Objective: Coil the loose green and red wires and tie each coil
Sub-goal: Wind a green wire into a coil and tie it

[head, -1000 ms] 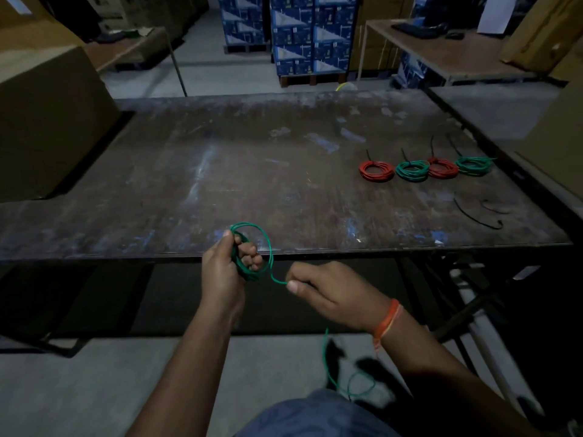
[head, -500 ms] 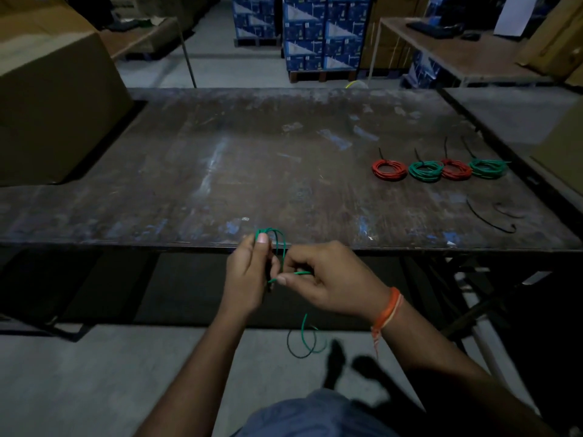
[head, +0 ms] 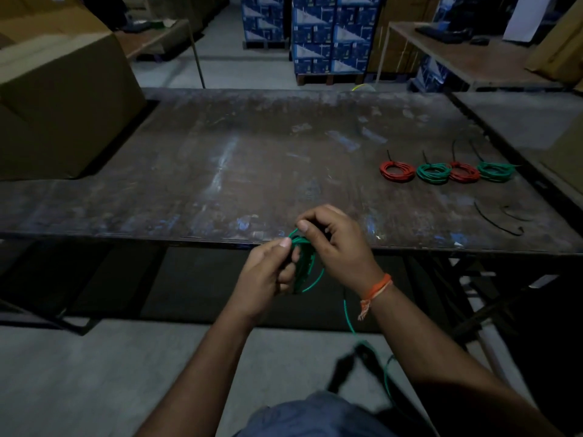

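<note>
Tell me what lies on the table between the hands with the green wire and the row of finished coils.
Head view: nothing. Only bare, scuffed table separates the hands' green wire from the nearest red coil. The loose black ties lie farther right, below the row.

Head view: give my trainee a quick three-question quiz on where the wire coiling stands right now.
1. True or false: four tied coils lie on the table, alternating red and green.
2. Multiple choice: the green wire being coiled is held by A) the left hand alone, B) both hands, C) the right hand alone.
3. Fill in: the loose black ties lie on the table, nearer the person than the row of ______.

Key:
1. True: red coil, green coil, red coil, green coil.
2. B.
3. Coils.
</note>
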Motion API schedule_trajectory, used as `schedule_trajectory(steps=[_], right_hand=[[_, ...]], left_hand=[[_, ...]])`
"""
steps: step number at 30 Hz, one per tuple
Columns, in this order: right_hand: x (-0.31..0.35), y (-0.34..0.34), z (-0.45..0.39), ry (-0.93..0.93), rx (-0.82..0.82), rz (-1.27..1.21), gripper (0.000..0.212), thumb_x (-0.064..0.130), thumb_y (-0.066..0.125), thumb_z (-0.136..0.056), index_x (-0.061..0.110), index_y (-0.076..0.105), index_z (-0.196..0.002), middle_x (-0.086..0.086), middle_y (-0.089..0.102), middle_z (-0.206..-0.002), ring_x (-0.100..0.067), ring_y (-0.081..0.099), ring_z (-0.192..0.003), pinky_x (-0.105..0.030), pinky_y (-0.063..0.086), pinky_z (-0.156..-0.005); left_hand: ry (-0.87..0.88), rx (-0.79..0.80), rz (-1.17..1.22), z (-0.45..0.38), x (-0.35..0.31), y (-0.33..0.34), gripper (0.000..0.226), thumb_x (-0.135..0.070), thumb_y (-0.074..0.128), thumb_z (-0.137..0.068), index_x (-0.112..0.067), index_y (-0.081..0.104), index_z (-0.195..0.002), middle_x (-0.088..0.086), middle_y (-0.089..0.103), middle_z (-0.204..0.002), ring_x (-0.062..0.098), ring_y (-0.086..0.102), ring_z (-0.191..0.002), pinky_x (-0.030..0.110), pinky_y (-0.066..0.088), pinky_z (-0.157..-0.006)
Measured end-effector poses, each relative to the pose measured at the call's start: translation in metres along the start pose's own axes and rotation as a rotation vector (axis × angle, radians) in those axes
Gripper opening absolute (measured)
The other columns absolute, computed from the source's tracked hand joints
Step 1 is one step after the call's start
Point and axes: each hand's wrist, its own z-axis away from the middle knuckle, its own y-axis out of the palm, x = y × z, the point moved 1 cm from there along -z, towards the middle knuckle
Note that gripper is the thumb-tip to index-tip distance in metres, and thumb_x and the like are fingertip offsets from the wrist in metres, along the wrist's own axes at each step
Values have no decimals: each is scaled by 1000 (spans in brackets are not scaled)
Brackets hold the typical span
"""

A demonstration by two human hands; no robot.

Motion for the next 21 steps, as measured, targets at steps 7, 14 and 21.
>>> schedule_trajectory(steps=[7, 14, 21], right_hand=[[6, 17, 13, 164, -182, -17, 53, 44, 36, -107, 9, 57, -73, -9, 54, -64, -10, 51, -59, -46, 42, -57], [2, 16, 12, 177, -196, -83, 67, 66, 28, -101, 12, 53, -69, -14, 56, -60, -33, 58, -58, -54, 46, -56], [1, 15, 14, 169, -134, -22, 62, 53, 28, -102, 10, 51, -64, -5, 52, -55, -26, 51, -54, -44, 37, -52]], left_hand=[[-62, 156, 456, 3, -6, 7, 29, -33, 41, -101, -13, 52, -83, -10, 24, -49, 1, 22, -35, 18, 23, -39], [-160, 320, 599, 7, -12, 10, 25, -26, 38, -102, -10, 53, -91, -12, 33, -48, 4, 28, -39, 23, 28, -48], [-220, 284, 618, 4, -8, 7, 34, -41, 46, -100, -12, 55, -84, -11, 19, -50, 6, 15, -40, 21, 23, -44]])
